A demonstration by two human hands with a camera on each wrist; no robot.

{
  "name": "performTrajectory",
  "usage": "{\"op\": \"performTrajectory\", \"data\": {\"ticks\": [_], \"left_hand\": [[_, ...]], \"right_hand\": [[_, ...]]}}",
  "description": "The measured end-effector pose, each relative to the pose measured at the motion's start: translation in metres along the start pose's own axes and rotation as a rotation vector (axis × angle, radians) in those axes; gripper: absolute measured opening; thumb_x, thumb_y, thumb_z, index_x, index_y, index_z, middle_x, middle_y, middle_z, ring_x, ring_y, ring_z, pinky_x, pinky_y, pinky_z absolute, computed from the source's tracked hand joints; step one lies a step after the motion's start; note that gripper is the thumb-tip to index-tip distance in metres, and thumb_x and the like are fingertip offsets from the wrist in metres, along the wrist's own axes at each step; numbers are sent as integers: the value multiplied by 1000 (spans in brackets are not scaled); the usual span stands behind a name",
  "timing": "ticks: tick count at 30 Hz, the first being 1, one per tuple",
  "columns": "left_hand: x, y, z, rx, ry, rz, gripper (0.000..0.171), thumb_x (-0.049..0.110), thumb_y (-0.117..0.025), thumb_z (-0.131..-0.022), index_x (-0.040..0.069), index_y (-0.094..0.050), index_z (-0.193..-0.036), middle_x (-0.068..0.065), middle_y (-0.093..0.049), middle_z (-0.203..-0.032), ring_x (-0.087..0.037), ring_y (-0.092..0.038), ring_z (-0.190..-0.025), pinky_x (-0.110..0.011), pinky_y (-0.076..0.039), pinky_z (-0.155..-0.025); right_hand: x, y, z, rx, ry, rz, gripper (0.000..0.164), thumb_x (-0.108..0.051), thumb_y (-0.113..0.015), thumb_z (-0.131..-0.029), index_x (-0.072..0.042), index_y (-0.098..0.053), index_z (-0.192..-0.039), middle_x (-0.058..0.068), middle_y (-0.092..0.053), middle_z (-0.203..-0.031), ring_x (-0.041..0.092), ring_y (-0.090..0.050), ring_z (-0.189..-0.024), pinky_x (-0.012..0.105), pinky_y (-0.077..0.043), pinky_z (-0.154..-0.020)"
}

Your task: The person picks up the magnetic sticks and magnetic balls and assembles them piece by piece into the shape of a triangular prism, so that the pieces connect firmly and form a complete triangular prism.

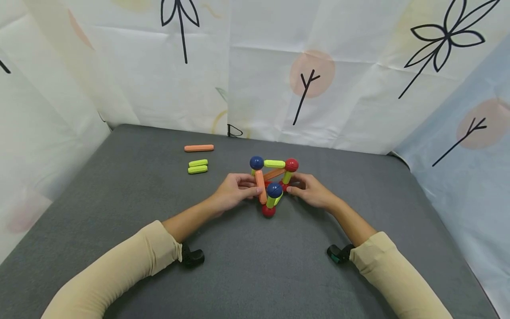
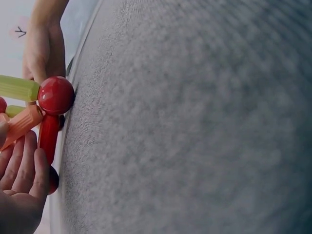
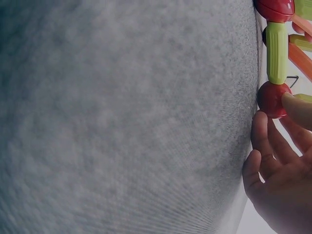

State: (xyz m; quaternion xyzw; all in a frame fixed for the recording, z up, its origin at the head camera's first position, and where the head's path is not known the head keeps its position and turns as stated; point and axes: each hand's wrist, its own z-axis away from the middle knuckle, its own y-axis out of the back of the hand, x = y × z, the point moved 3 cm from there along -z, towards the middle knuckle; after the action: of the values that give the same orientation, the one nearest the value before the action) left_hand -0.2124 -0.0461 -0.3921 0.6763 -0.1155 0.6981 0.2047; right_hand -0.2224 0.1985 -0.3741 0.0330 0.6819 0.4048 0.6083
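A frame of magnetic rods and balls stands on the table between both hands. Its top shows a blue ball [image 1: 256, 162], a red ball [image 1: 291, 165] and a nearer blue ball [image 1: 274, 190], joined by lime and orange rods. My left hand [image 1: 235, 191] pinches an orange rod [image 1: 260, 186] on the left side, thumb on the near face. In the left wrist view, a red rod [image 2: 48, 139] runs beside those fingers. My right hand [image 1: 312, 191] holds a lower red ball [image 3: 269, 100] at the right corner, its thumb pressed on it. Another red ball [image 1: 268, 211] forms the front foot.
Two short lime rods [image 1: 198, 166] lie side by side at the back left of the grey table [image 1: 247, 274]. Behind them is a loose orange rod [image 1: 198, 148]. A patterned cloth [image 1: 263, 66] hangs along the table's far edge.
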Motion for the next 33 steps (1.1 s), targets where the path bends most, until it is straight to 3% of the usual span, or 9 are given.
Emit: {"op": "performTrajectory", "data": {"ticks": [10,15,17,20,24,28,31,33], "left_hand": [[-2,-6,-1,-8,-16,-6,37,10,-69,-95,-5,-61,-127,-16,-69,-115,-21,-68,-99,-35,-57,-84],[-2,3,1,-27,-16,-10,36,14,-71,-94,-2,-64,-125,-13,-71,-112,-22,-69,-98,-36,-58,-83],[0,13,3,-28,-35,-28,33,14,-71,-93,0,-66,-123,-12,-72,-109,-24,-69,-96,-37,-58,-82],[5,37,7,-1,-115,-94,31,11,-71,-93,-4,-66,-120,-14,-72,-106,-24,-69,-95,-33,-57,-81],[11,79,12,115,-203,-201,33,5,-70,-92,-8,-64,-121,-18,-72,-107,-16,-69,-95,-24,-55,-79],[7,121,18,214,-195,-292,36,6,-71,-92,-7,-63,-125,-21,-69,-114,-17,-68,-101,-19,-52,-79],[1,140,23,232,-155,-417,36,6,-71,-91,-4,-63,-125,-21,-68,-119,-26,-65,-109,-30,-52,-87],[-2,145,27,231,-132,-506,37,4,-72,-90,-4,-63,-125,-21,-67,-121,-32,-63,-112,-40,-50,-91]], "right_hand": [[2,0,1,-5,-12,2,42,-10,-57,-101,6,-49,-140,22,-58,-134,37,-57,-123,41,-51,-90],[2,-1,0,-5,-14,6,42,-11,-57,-101,6,-49,-139,21,-58,-133,36,-58,-121,41,-50,-90],[1,-1,0,-6,-14,3,42,-11,-57,-101,6,-49,-139,21,-58,-133,35,-58,-119,41,-50,-89],[0,0,0,-7,-13,1,42,-10,-57,-101,6,-49,-139,22,-58,-133,35,-59,-118,41,-50,-88],[-1,1,0,-6,-13,3,41,-10,-57,-101,6,-49,-139,22,-58,-133,36,-57,-122,41,-50,-90],[-1,1,0,-6,-18,6,40,-10,-57,-101,5,-50,-138,21,-58,-133,37,-56,-123,42,-50,-91],[0,1,0,-7,-24,7,40,-11,-57,-101,5,-51,-138,21,-59,-132,36,-56,-123,42,-50,-91],[0,1,0,-8,-26,9,41,-12,-57,-101,5,-51,-138,21,-59,-132,36,-56,-123,41,-50,-91]]}}
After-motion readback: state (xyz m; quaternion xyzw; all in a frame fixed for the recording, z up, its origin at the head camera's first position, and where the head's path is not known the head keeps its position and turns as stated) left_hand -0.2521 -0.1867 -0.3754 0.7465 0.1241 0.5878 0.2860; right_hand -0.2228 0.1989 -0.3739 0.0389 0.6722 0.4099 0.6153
